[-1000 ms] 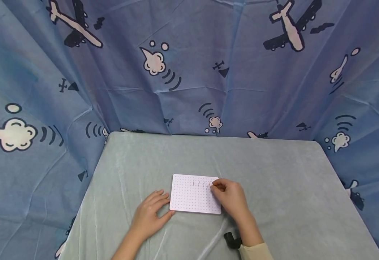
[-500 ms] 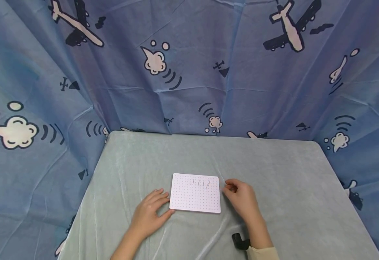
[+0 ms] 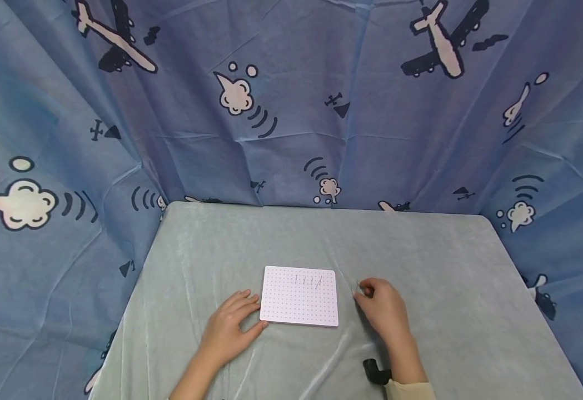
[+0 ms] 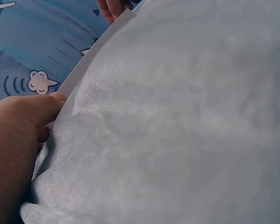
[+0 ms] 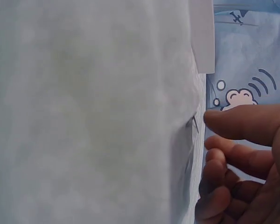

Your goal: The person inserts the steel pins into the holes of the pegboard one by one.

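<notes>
A white board with a grid of small dots lies on the cloth. Several thin, dark pin-like sticks show in a row near its far right part. My left hand rests flat at the board's left side, its thumb at the near left corner and its fingers spread along the edge. To the right of the board, my right hand is low over the cloth. In the right wrist view its thumb and forefinger are apart, other fingers loosely curled. A thin dark sliver shows on the cloth beside the thumb tip.
Pale grey-green cloth covers the table, with creases near the front. A blue curtain printed with aeroplanes hangs behind it and at both sides. A black device sits at the right wrist, beside a cream sleeve.
My right hand has left the sticks at the board's right side and moved rightward over the cloth. The left hand has stayed in place at the board's edge.
</notes>
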A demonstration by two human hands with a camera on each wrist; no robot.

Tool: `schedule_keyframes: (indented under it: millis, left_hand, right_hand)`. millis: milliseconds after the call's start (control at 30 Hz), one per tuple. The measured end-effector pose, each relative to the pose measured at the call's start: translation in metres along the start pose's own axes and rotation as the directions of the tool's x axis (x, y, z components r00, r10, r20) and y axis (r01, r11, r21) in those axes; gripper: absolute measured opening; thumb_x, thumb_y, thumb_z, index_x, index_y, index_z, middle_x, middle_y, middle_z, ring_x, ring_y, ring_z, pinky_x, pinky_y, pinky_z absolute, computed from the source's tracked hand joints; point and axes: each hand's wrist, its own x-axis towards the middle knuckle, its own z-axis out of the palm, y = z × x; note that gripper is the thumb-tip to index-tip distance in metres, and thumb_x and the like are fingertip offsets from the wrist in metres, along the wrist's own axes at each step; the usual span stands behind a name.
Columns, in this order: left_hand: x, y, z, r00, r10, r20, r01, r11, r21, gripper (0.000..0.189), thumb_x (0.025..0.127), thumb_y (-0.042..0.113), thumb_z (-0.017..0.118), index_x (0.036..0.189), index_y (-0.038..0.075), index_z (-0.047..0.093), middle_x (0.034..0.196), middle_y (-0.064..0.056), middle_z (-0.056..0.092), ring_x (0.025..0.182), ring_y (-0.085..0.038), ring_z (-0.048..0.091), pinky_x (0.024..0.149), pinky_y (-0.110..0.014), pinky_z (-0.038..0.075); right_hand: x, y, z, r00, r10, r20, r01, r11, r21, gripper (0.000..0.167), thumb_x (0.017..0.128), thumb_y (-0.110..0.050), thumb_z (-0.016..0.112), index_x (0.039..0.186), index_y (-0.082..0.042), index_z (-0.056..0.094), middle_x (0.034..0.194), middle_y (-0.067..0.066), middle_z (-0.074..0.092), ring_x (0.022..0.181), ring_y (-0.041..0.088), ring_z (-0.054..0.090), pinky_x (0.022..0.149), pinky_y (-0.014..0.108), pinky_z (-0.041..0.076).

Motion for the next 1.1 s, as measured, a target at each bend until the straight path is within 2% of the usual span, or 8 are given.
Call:
schedule_keyframes:
  millis: [133, 300, 467, 633, 867, 967, 1100]
  left_hand:
    - [-0.0008, -0.0016, 0.0009, 1.0, -0.004, 0.001, 0.004, 1.0, 0.001, 0.044, 0.082, 0.038, 0.097, 0.116, 0.014, 0.084, 0.131, -0.002, 0.078, 0.136, -0.029, 0.066, 0.122, -0.045, 0.05]
    - [-0.0011, -0.0023, 0.0016, 1.0, -0.003, -0.002, 0.003, 1.0, -0.003, 0.044, 0.082, 0.038, 0.097, 0.116, 0.014, 0.084, 0.131, -0.002, 0.078, 0.136, -0.029, 0.066, 0.122, -0.046, 0.05]
    - [-0.0009, -0.0017, 0.0018, 1.0, 0.002, -0.006, -0.002, 1.0, 0.004, 0.043, 0.082, 0.038, 0.097, 0.115, 0.014, 0.084, 0.13, -0.002, 0.078, 0.135, -0.029, 0.067, 0.121, -0.046, 0.051]
    - [-0.0015, -0.0009, 0.0019, 1.0, -0.003, -0.006, 0.003, 1.0, 0.011, 0.041, 0.083, 0.037, 0.097, 0.115, 0.015, 0.084, 0.13, -0.001, 0.079, 0.134, -0.028, 0.067, 0.119, -0.045, 0.052]
    - [-0.0006, -0.0011, 0.0016, 1.0, 0.005, -0.015, -0.004, 1.0, 0.012, 0.041, 0.083, 0.037, 0.097, 0.115, 0.014, 0.084, 0.13, -0.002, 0.079, 0.134, -0.028, 0.067, 0.121, -0.044, 0.051]
    - [-0.0002, -0.0016, 0.0013, 1.0, 0.006, -0.017, -0.006, 1.0, 0.007, 0.041, 0.082, 0.037, 0.097, 0.114, 0.014, 0.084, 0.13, -0.002, 0.079, 0.134, -0.028, 0.067, 0.121, -0.044, 0.051]
    - [-0.0005, -0.0024, 0.0021, 1.0, 0.009, -0.016, -0.009, 1.0, 0.007, 0.041, 0.082, 0.037, 0.097, 0.114, 0.014, 0.084, 0.129, -0.002, 0.079, 0.134, -0.028, 0.068, 0.121, -0.043, 0.05]
  right_hand:
    - [-0.0005, 0.004, -0.0004, 0.999, 0.026, 0.02, -0.026, 0.999, -0.022, 0.022, 0.093, -0.015, 0.078, 0.108, 0.001, 0.076, 0.089, 0.004, 0.066, 0.081, 0.026, 0.062, 0.072, 0.045, 0.056]
    - [-0.0017, 0.0065, -0.001, 0.999, 0.025, 0.031, -0.024, 0.999, -0.032, 0.017, 0.096, -0.012, 0.071, 0.106, 0.001, 0.076, 0.088, 0.004, 0.068, 0.079, 0.025, 0.063, 0.07, 0.047, 0.057]
    - [-0.0025, 0.0059, -0.0018, 0.999, 0.024, 0.025, -0.023, 0.998, -0.055, 0.015, 0.097, -0.012, 0.07, 0.102, 0.0, 0.077, 0.087, 0.004, 0.07, 0.076, 0.025, 0.064, 0.068, 0.047, 0.057]
    - [-0.0032, 0.0021, -0.0027, 0.999, 0.033, 0.028, -0.03, 0.995, -0.093, 0.012, 0.097, -0.013, 0.071, 0.092, -0.003, 0.076, 0.081, 0.005, 0.07, 0.069, 0.024, 0.063, 0.059, 0.043, 0.055]
    - [-0.0044, -0.0029, -0.0028, 0.996, 0.076, 0.044, -0.071, 0.99, -0.119, 0.018, 0.097, -0.012, 0.067, 0.08, -0.008, 0.07, 0.071, 0.004, 0.064, 0.061, 0.023, 0.057, 0.049, 0.036, 0.045]
    - [-0.0047, -0.0028, -0.0017, 0.994, 0.094, 0.047, -0.088, 0.99, -0.112, 0.023, 0.094, -0.01, 0.062, 0.072, -0.012, 0.063, 0.066, 0.004, 0.058, 0.058, 0.023, 0.052, 0.047, 0.033, 0.039]
    - [-0.0045, -0.001, -0.0003, 0.994, 0.097, 0.042, -0.093, 0.991, -0.1, 0.022, 0.091, -0.01, 0.059, 0.069, -0.013, 0.059, 0.065, 0.003, 0.055, 0.058, 0.023, 0.05, 0.047, 0.032, 0.036]
